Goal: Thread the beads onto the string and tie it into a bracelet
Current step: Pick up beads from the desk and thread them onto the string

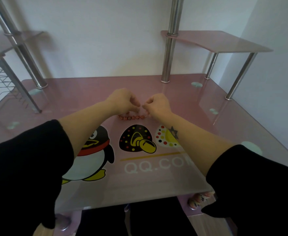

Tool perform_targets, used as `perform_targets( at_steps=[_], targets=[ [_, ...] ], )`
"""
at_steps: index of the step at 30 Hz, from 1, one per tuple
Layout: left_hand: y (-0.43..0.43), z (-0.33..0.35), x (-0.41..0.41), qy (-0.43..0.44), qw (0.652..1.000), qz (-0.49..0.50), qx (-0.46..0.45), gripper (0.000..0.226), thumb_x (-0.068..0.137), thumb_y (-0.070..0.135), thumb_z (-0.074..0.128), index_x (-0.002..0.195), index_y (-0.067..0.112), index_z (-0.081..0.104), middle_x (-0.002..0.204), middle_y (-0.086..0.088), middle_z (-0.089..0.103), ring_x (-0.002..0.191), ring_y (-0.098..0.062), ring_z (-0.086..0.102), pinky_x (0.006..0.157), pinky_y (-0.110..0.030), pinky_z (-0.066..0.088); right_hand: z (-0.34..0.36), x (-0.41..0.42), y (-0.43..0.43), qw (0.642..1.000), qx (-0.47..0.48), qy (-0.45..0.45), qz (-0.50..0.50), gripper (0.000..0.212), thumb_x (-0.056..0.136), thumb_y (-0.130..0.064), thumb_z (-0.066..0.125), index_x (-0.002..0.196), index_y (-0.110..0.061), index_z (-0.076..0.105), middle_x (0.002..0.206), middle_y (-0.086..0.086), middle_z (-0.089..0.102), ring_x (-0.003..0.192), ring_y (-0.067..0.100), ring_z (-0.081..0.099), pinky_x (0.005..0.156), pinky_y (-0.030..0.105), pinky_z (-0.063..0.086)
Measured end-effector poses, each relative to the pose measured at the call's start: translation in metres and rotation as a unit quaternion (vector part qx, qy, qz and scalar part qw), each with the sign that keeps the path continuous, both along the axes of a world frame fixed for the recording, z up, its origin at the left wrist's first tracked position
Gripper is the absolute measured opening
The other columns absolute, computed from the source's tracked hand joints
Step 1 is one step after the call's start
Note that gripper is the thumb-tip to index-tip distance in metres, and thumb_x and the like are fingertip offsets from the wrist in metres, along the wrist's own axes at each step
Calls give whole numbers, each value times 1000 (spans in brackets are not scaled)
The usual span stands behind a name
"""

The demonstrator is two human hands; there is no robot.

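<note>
Toward the far middle of the pink glass desk top [216, 126], the left hand [122, 101] and the right hand [158, 104] meet fingertip to fingertip. Both have their fingers curled into a narrow pinch just above a short strand of small reddish-orange round beads [133, 117]. The strand lies in a shallow curve on the glass on the near side of the hands, just beyond the printed cartoon penguin [92, 150], and its right end lifts toward the right hand. The string is too fine to make out, but from the pinched fingers and the rising strand each hand seems to hold one loose end. With the beads already sitting in a row, threading looks finished and the step in hand is likely the knot that closes the bracelet. The next move would call for crossing the two ends, passing one through the loop and drawing it snug, with even tension so the beads do not slide off.
</note>
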State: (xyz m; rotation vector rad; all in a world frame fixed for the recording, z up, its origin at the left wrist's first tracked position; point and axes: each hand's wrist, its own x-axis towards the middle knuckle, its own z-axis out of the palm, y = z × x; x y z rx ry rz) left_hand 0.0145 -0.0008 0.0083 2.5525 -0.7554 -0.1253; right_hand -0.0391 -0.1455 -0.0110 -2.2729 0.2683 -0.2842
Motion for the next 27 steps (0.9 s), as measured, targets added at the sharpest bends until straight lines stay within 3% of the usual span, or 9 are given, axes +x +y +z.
perform_targets(
  at_steps=[4, 7, 11, 14, 18, 20, 24, 27],
  targets=[
    [-4, -5, 1, -10, 999, -10, 32, 10, 81, 27, 75, 91, 28, 73, 78, 15, 69, 57, 1, 61, 63, -20, 48, -1, -1, -1, 1000, 9, -2, -4, 21, 83, -8, 62, 83, 12, 67, 80, 29, 68, 57, 23, 52, 72, 52, 55],
    [-5, -11, 3, -43, 997, -11, 59, 16, 84, 24, 71, 100, 23, 75, 96, 5, 73, 76, -8, 59, 77, -27, 48, -2, -2, -2, 1000, 12, -15, -7, 24, 83, -9, 63, 84, 15, 65, 82, 31, 66, 56, 21, 48, 72, 53, 54],
    [-2, -13, 3, -45, 998, -1, 37, 13, 88, 23, 68, 99, 20, 73, 98, 2, 72, 78, -10, 59, 75, -24, 47, -2, -1, 0, 1000, 19, -24, -6, 24, 84, -14, 64, 80, 9, 69, 74, 25, 69, 61, 34, 64, 71, 50, 56],
    [5, -9, 3, -35, 999, 17, -12, 13, 90, 21, 66, 100, 17, 72, 94, 3, 70, 70, -4, 59, 62, -15, 41, -2, -1, 3, 999, 21, -32, -1, 19, 84, -16, 65, 74, 0, 71, 65, 14, 70, 64, 28, 68, 71, 46, 57],
    [21, -4, 0, -21, 997, 43, -65, 16, 91, 19, 64, 105, 17, 71, 94, 1, 69, 84, -13, 63, 76, -27, 47, 1, 1, 10, 999, 24, -43, 7, 14, 84, -20, 67, 71, -16, 70, 57, -2, 67, 55, 11, 64, 63, 35, 57],
    [28, -4, -2, 7, 992, 56, -108, 13, 92, 17, 63, 102, 20, 70, 91, 0, 70, 82, -13, 66, 79, -32, 53, 2, 0, 15, 998, 20, -55, 15, 16, 83, -21, 67, 67, -23, 68, 53, -6, 64, 52, 6, 61, 58, 30, 54],
    [40, -7, -7, 95, 965, 100, -223, 12, 87, 11, 68, 96, 19, 71, 89, -3, 73, 85, -15, 71, 87, -34, 56, 5, 0, 23, 997, 20, -72, 34, 17, 82, -18, 66, 66, -25, 64, 60, -4, 67, 60, 10, 66, 62, 32, 57],
    [45, -6, -9, 157, 935, 128, -290, 15, 83, 6, 72, 93, 16, 72, 89, -4, 75, 84, -14, 73, 86, -30, 57, 5, 1, 28, 996, 18, -77, 47, 13, 83, -19, 66, 71, -25, 64, 63, -6, 67, 63, 8, 66, 60, 26, 52]
  ],
)
